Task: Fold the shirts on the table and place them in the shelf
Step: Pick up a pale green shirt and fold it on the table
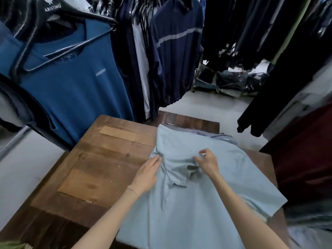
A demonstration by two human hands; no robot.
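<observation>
Head view is directed down at a dark brown wooden plank table (100,159), where a pale blue short-sleeved polo shirt (197,194) is spread flat over the right half, its collar toward the far edge and its hem reaching the near edge. The left hand (146,174) is laid on the shirt's left shoulder, near the middle of the table, with fingers straight and pressed together, their tips against a bunched fold of fabric. The right hand (207,161) is placed just beside the open collar, its thumb and forefinger pinching a small ridge of the cloth while the other fingers are curled. A thin bracelet (133,192) is worn on the left wrist. More folded light fabric (224,138) is seen under the shirt at the far right corner. A teal blue t-shirt on a black hanger (71,90) is hung beyond the far left corner, and dark garments on a rail (170,51) are hung behind the far edge.
</observation>
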